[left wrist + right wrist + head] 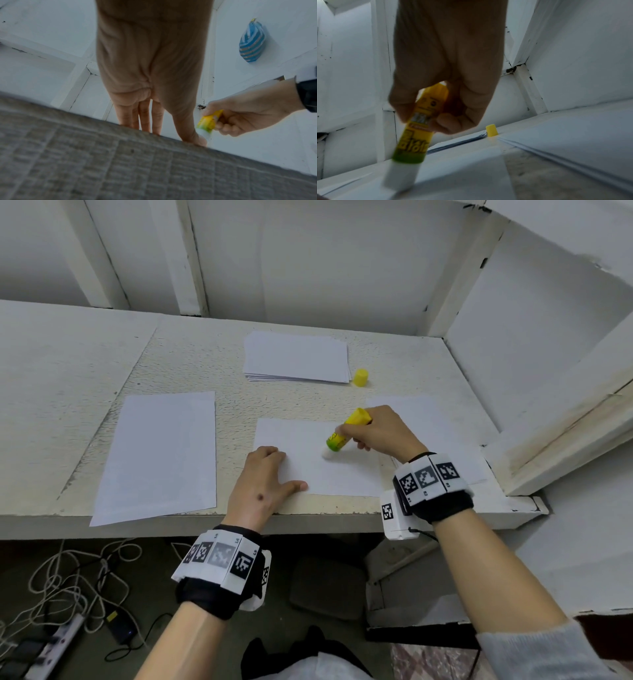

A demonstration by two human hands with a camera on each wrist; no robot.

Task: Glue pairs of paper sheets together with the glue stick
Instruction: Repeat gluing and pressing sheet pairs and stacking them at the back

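Observation:
A white paper sheet (318,470) lies on the table in front of me. My right hand (380,431) grips a yellow and green glue stick (344,433), tilted, with its white glue tip (400,177) touching the sheet near its middle. My left hand (263,477) lies flat on the sheet's left edge, fingers straight, holding it down. In the left wrist view the glue stick (208,122) shows just beside my left thumb. The yellow cap (360,377) stands upright next to a stack of paper (296,357) farther back.
A single sheet (161,453) lies at the left, near the table's front edge. Another sheet (445,440) lies under my right wrist at the right. A white wall and frame close off the back and right side. Cables lie on the floor below.

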